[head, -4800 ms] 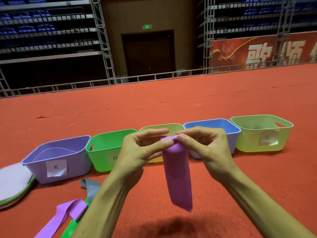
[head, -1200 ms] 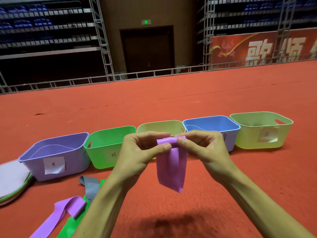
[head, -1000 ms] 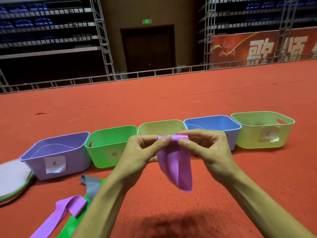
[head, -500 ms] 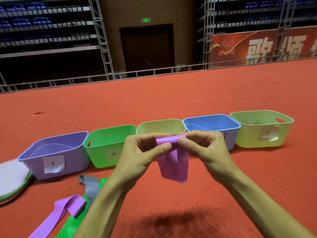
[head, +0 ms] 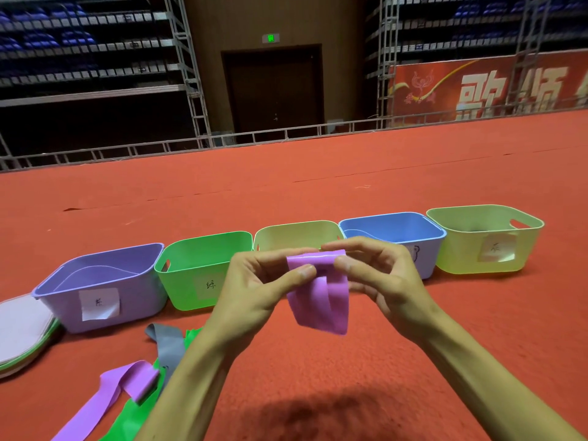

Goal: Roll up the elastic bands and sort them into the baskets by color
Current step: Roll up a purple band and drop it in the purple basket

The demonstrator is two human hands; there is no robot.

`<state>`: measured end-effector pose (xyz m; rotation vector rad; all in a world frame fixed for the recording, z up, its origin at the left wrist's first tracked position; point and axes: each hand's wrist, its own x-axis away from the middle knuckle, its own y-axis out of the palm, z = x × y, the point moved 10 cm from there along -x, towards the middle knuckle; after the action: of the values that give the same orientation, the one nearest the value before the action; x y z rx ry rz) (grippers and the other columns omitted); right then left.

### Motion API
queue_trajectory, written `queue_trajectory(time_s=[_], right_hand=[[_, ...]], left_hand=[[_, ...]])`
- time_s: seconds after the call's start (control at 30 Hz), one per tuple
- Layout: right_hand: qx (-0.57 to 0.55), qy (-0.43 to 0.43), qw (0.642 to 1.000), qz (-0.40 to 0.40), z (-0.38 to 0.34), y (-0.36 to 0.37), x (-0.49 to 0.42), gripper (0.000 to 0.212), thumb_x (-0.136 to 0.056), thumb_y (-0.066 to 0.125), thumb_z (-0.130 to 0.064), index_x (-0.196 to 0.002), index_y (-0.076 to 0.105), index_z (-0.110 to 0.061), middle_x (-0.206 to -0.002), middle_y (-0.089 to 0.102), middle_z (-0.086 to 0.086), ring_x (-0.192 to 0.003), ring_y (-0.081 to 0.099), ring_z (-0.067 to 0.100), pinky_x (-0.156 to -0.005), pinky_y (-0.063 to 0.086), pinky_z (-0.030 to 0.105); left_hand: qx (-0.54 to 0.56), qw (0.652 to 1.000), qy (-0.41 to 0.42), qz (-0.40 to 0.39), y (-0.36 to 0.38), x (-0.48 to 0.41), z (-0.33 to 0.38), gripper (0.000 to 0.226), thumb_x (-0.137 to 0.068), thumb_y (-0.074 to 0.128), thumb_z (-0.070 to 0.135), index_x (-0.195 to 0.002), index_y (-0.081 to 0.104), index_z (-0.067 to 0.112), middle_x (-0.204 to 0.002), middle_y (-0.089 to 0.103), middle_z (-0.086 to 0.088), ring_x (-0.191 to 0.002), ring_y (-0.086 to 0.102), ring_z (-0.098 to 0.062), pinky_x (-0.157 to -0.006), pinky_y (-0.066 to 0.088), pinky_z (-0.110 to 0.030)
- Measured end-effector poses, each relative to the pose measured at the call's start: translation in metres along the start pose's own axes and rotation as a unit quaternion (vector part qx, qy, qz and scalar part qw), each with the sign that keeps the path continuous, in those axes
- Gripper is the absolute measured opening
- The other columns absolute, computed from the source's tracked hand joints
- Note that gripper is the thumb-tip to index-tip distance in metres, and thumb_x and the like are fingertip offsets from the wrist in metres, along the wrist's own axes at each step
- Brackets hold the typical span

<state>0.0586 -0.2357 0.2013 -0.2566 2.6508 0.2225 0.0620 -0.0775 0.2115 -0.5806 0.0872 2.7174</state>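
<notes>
— While both hands pinch it, where's the purple band (head: 321,297)?
— Midair before the baskets; left hand (head: 254,291) and right hand (head: 378,278) clamp its rolled top so the tail hangs free.
— Destination?
— Likely the purple basket (head: 95,281).

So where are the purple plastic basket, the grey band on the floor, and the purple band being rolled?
Purple plastic basket (head: 63,308): head view, bare front wall left of its label.
Grey elastic band (head: 170,345): head view, middle of the strip.
Purple elastic band (head: 321,305): head view, hanging tail below the roll.
</notes>
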Motion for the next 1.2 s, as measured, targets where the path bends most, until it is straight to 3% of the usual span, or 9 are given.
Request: queue_trajectory(time_s=[0.07, 0.2, 0.4, 0.57, 0.7, 0.8, 0.93, 1.0, 1.2], right_hand=[[0.016, -0.002, 1.000, 0.009, 0.001, 0.000, 0.000, 0.031, -0.089, 0.076, -0.028, -0.106, 0.077, -0.002, -0.103, 0.074, 0.028, -0.090, 0.071, 0.029, -0.075, 0.060, 0.042], [0.053, -0.055, 0.997, 0.006, -0.014, 0.005, 0.004, 0.017, -0.094, 0.068, -0.011, -0.103, 0.081, -0.004, -0.097, 0.077, 0.023, -0.086, 0.069, 0.025, -0.077, 0.059, 0.039], [0.034, -0.070, 0.997, 0.000, -0.015, 0.008, 0.007, 0.021, -0.089, 0.069, -0.003, -0.107, 0.076, 0.005, -0.103, 0.078, 0.019, -0.095, 0.074, 0.027, -0.082, 0.060, 0.038], [-0.002, -0.021, 1.000, -0.020, -0.003, 0.008, 0.005, 0.030, -0.087, 0.074, -0.009, -0.115, 0.074, 0.001, -0.111, 0.075, 0.025, -0.105, 0.072, 0.038, -0.089, 0.059, 0.052], [0.027, 0.018, 0.999, 0.007, 0.007, 0.005, 0.004, 0.030, -0.089, 0.075, -0.033, -0.098, 0.079, -0.004, -0.098, 0.075, 0.026, -0.089, 0.071, 0.031, -0.077, 0.060, 0.053], [0.059, -0.020, 0.998, 0.023, -0.003, 0.006, 0.005, 0.019, -0.094, 0.071, -0.019, -0.098, 0.080, -0.003, -0.092, 0.076, 0.025, -0.083, 0.069, 0.027, -0.074, 0.060, 0.051], [0.047, -0.049, 0.998, 0.009, -0.009, 0.007, 0.007, 0.019, -0.091, 0.073, -0.010, -0.105, 0.079, 0.001, -0.098, 0.076, 0.027, -0.089, 0.069, 0.030, -0.080, 0.058, 0.058], [0.044, -0.054, 0.998, 0.008, -0.008, 0.007, 0.008, 0.020, -0.089, 0.074, -0.008, -0.106, 0.078, 0.001, -0.099, 0.076, 0.025, -0.090, 0.071, 0.032, -0.081, 0.059, 0.054], [0.012, -0.018, 1.000, 0.012, 0.002, 0.004, 0.010, 0.023, -0.085, 0.078, -0.005, -0.107, 0.076, 0.000, -0.100, 0.078, 0.018, -0.089, 0.075, 0.026, -0.069, 0.059, 0.033]], left_hand=[[-0.001, 1.000, 0.004, 0.005, -0.001, 0.000, 0.001, 0.034, -0.085, 0.070, 0.000, -0.119, 0.072, -0.003, -0.114, 0.075, -0.018, -0.109, 0.072, -0.031, -0.094, 0.058, -0.040], [0.003, 1.000, -0.010, 0.006, -0.001, 0.000, 0.001, 0.036, -0.080, 0.074, -0.002, -0.116, 0.073, 0.001, -0.108, 0.077, -0.015, -0.098, 0.075, -0.021, -0.083, 0.059, -0.028], [-0.025, 0.998, -0.058, -0.010, -0.002, 0.000, -0.008, 0.026, -0.089, 0.076, 0.026, -0.109, 0.079, 0.010, -0.110, 0.077, -0.013, -0.100, 0.072, -0.022, -0.083, 0.059, -0.037], [-0.030, 0.999, -0.025, 0.007, -0.002, 0.001, 0.002, 0.025, -0.088, 0.072, 0.009, -0.111, 0.077, 0.001, -0.106, 0.078, -0.015, -0.095, 0.072, -0.021, -0.083, 0.057, -0.032], [-0.022, 1.000, -0.009, 0.015, -0.003, 0.002, 0.002, 0.030, -0.082, 0.075, 0.004, -0.111, 0.075, -0.002, -0.105, 0.078, -0.018, -0.099, 0.074, -0.031, -0.090, 0.058, -0.039], [-0.028, 0.999, -0.010, 0.027, -0.005, 0.002, -0.003, 0.030, -0.079, 0.080, 0.005, -0.108, 0.076, 0.000, -0.103, 0.078, -0.019, -0.095, 0.074, -0.029, -0.087, 0.058, -0.036], [-0.020, 0.999, -0.047, -0.006, 0.000, 0.003, -0.015, 0.037, -0.087, 0.076, 0.032, -0.112, 0.077, 0.005, -0.109, 0.076, -0.021, -0.094, 0.071, -0.025, -0.085, 0.057, -0.038], [-0.019, 0.998, -0.062, 0.005, -0.002, 0.003, -0.017, 0.042, -0.086, 0.073, 0.042, -0.107, 0.078, 0.006, -0.106, 0.076, -0.022, -0.090, 0.069, -0.023, -0.082, 0.056, -0.039], [-0.030, 0.998, -0.046, 0.033, -0.005, 0.005, -0.013, 0.026, -0.083, 0.076, 0.021, -0.103, 0.079, 0.004, -0.099, 0.079, -0.017, -0.089, 0.072, -0.022, -0.081, 0.056, -0.039]])
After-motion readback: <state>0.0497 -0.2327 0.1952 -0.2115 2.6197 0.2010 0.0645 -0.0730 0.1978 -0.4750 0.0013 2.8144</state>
